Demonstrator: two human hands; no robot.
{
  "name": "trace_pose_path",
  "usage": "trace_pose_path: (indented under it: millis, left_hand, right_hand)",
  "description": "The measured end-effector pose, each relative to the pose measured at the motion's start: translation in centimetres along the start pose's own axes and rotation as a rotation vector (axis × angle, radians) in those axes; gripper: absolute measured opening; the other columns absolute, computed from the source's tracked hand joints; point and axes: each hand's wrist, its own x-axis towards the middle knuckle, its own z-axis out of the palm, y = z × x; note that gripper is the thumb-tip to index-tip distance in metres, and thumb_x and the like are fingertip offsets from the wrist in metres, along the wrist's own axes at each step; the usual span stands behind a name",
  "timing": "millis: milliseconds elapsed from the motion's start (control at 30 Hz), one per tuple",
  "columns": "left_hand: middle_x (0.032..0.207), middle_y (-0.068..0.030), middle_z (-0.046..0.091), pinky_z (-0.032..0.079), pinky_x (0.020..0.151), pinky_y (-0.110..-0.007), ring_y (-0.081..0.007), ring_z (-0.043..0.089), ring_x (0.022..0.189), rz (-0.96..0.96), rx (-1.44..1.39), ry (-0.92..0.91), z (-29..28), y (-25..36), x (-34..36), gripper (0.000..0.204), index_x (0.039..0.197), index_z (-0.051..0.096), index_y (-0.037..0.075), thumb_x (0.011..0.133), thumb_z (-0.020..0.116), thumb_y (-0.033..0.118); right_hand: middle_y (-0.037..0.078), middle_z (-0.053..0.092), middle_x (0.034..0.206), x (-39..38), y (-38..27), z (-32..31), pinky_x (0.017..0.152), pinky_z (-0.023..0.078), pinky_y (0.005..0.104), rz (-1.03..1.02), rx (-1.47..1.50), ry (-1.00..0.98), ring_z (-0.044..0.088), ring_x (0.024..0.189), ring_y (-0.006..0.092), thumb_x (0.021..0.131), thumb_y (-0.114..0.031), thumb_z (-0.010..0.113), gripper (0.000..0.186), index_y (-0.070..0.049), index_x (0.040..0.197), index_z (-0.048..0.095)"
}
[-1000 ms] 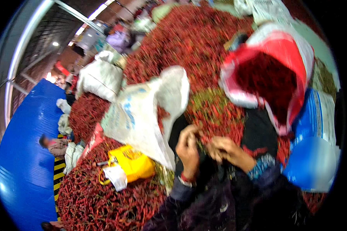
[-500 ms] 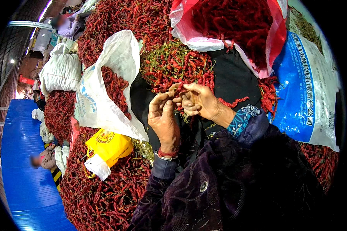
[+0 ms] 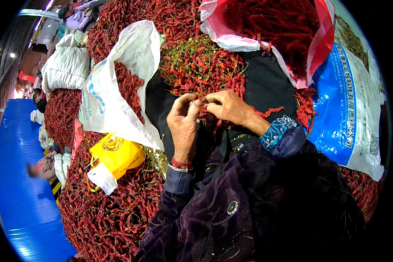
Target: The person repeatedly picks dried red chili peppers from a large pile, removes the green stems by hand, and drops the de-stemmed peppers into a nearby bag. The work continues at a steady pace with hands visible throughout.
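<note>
Chillies point(image 3: 203, 70), red and dried-looking, lie heaped just beyond the left hand point(image 3: 182, 126) and right hand point(image 3: 230, 107), whose grips are narrow, contents too small to tell; slack pinching could drop anything held onto the black fabric point(image 3: 266, 85).

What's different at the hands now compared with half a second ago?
The right hand has rolled, showing more of its back, and stays close to the left hand. The red chili pepper pinched between them then no longer shows clearly; whether it was released, I cannot tell. The yellow bag, open white sack and red-and-white sack lie as before.
</note>
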Motion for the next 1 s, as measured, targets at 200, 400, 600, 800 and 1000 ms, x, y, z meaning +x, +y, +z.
trace_pose_path:
  millis: [200, 400, 600, 800, 1000]
  left_hand:
    - [0.077, 0.0005, 0.057, 0.042, 0.06, -0.019, -0.0047, 0.05, 0.068, 0.053, 0.045, -0.08, -0.7, -1.9, 0.3, 0.008, 0.086, 0.059, -0.002, 0.084, 0.061, 0.005]
    - [0.076, 0.0018, 0.054, 0.039, 0.056, -0.019, -0.0044, 0.046, 0.064, 0.231, 0.101, -0.073, -1.0, -1.9, -1.1, 0.005, 0.084, 0.057, -0.001, 0.087, 0.057, 0.003]
    - [0.074, 0.003, 0.051, 0.037, 0.054, -0.018, -0.0036, 0.045, 0.063, 0.253, 0.221, -0.02, -1.8, -2.6, -2.3, 0.006, 0.082, 0.056, 0.0, 0.086, 0.058, 0.003]
    - [0.072, -0.0054, 0.049, 0.039, 0.058, -0.025, -0.0121, 0.048, 0.065, 0.261, 0.318, 0.057, -1.7, -2.7, -2.8, 0.009, 0.081, 0.055, -0.003, 0.084, 0.06, 0.004]
    - [0.066, 0.0009, 0.049, 0.034, 0.046, -0.02, -0.0053, 0.041, 0.052, -0.212, -0.333, 0.029, -1.9, -2.5, -2.4, 0.015, 0.079, 0.054, 0.004, 0.09, 0.055, 0.015]
  right_hand:
    - [0.02, 0.059, 0.064, -0.8, -1.4, 0.6, 0.058, 0.045, 0.0484, -0.117, -0.429, 0.017, 0.059, 0.064, 0.0387, 0.074, -0.026, 0.054, 0.024, -0.004, 0.079, 0.06]
    - [0.022, 0.057, 0.066, -1.5, -1.1, 1.0, 0.059, 0.042, 0.0507, -0.167, -0.274, -0.108, 0.057, 0.066, 0.0407, 0.078, -0.02, 0.048, 0.02, -0.002, 0.084, 0.053]
    - [0.019, 0.059, 0.065, -2.1, -1.5, 1.9, 0.055, 0.043, 0.0506, -0.208, -0.477, -0.133, 0.058, 0.062, 0.0397, 0.079, -0.02, 0.049, 0.016, -0.004, 0.082, 0.051]
    - [0.019, 0.057, 0.058, -2.3, -1.2, 2.2, 0.05, 0.042, 0.0494, -0.273, -0.525, -0.112, 0.057, 0.056, 0.0387, 0.08, -0.02, 0.053, 0.016, -0.004, 0.079, 0.05]
    - [0.017, 0.054, 0.059, -1.8, -0.1, 2.0, 0.05, 0.04, 0.0468, -0.399, -0.421, -0.151, 0.055, 0.059, 0.0394, 0.084, -0.017, 0.051, 0.013, -0.006, 0.078, 0.047]
